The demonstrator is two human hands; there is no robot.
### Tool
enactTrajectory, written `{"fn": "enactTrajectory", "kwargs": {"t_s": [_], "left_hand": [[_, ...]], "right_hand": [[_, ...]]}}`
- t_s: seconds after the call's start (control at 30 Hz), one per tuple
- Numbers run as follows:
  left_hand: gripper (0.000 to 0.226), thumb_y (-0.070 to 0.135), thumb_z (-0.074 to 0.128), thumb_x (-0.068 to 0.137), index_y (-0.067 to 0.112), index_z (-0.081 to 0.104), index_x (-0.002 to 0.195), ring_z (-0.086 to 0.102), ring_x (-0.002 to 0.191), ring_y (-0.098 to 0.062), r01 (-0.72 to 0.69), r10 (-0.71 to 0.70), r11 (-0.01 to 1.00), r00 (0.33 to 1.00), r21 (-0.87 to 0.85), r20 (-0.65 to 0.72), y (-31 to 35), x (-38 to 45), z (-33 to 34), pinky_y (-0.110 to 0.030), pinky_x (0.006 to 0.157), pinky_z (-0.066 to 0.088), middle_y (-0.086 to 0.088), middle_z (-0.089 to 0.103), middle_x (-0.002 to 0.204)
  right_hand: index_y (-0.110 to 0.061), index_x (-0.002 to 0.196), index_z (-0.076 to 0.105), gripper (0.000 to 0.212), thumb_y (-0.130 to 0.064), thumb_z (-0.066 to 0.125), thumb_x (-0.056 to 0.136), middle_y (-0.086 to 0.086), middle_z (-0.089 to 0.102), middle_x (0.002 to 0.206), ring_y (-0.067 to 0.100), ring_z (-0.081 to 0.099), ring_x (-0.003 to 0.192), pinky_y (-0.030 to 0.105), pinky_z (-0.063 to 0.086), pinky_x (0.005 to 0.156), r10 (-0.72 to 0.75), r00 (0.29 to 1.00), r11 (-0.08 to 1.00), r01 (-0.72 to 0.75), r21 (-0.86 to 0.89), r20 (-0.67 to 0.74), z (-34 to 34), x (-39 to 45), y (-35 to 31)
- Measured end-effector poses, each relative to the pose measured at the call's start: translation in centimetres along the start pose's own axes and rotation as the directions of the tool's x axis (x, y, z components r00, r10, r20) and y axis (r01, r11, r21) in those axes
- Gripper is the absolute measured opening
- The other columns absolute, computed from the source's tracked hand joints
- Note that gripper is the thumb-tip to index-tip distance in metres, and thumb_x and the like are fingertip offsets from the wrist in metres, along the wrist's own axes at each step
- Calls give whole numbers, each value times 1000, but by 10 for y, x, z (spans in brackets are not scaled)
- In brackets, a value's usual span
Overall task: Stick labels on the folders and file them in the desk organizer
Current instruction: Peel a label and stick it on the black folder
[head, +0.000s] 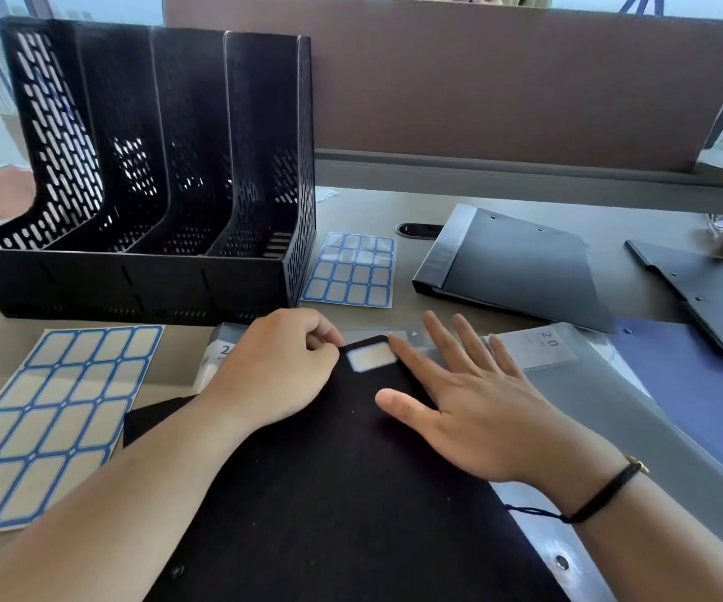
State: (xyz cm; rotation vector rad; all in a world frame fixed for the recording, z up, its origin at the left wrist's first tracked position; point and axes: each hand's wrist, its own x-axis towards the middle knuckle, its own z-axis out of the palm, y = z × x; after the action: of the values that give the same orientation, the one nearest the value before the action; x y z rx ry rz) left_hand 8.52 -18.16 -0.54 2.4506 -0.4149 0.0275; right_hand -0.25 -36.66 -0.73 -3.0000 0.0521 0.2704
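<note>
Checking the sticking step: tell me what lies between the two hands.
Head view: a blue-bordered label on the black folder lies between left hand and right hand.

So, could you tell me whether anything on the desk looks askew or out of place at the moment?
Only small things. The label on the black folder sits slightly tilted to the folder's top edge, and the near label sheet has a yellow bottom-left corner. The organizer stands upright, its slots holding no folders.

organizer (142, 167) black, perforated | label (371, 356) blue-bordered | folder (329, 493) black
</note>
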Motion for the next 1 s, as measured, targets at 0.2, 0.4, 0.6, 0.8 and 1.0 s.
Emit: {"fn": "enactTrajectory", "kwargs": {"t_s": [0.2, 0.4, 0.6, 0.8, 1.0], "left_hand": [[17, 26, 58, 90, 37, 71, 92, 55, 77, 11, 8, -8, 1000, 1000, 18, -12, 1, -3, -2, 2, 60, 35, 19, 67, 87], [18, 26, 56, 91, 38, 70, 92, 56, 80, 10, 16, -16, 999, 1000, 39, -9, 2, -2, -1, -8, 55, 29, 19, 68, 87], [16, 28, 57, 90, 39, 69, 89, 58, 78, 8, 19, -19, 999, 1000, 39, -5, 2, -3, -1, -9, 55, 28, 20, 67, 85], [18, 27, 57, 91, 39, 70, 93, 55, 79, 12, 15, -15, 999, 1000, 49, -1, 2, -3, -1, -8, 55, 28, 21, 67, 88], [17, 25, 58, 91, 38, 69, 89, 58, 76, 6, 17, -17, 1000, 1000, 19, 10, 0, -1, 0, -9, 52, 33, 17, 67, 83]], "right_hand": [[-48, 154, -11, 83, -85, 4, 81, -13, -31, 161, 15, -35, 146, 47, -13, 122, -64, 994, 998, 64, 3, -83, 3, -3, -19], [-59, 149, -9, 73, -84, 7, 83, -14, -26, 163, 13, -35, 146, 46, -14, 122, -95, 995, 993, 97, 61, -33, 7, 4, -22], [-51, 154, -6, 80, -84, 6, 82, -12, -28, 162, 16, -35, 146, 47, -15, 122, 15, 997, 999, -12, 53, -71, 3, 2, -10], [-55, 151, -10, 77, -85, 4, 82, -15, -29, 161, 13, -38, 144, 49, -17, 121, -144, 987, 989, 147, 32, -73, 10, 0, -31], [-53, 153, -1, 79, -84, 5, 81, -15, -28, 162, 14, -36, 145, 48, -17, 121, 36, 996, 996, -29, 85, -83, 1, 4, -1]]}}
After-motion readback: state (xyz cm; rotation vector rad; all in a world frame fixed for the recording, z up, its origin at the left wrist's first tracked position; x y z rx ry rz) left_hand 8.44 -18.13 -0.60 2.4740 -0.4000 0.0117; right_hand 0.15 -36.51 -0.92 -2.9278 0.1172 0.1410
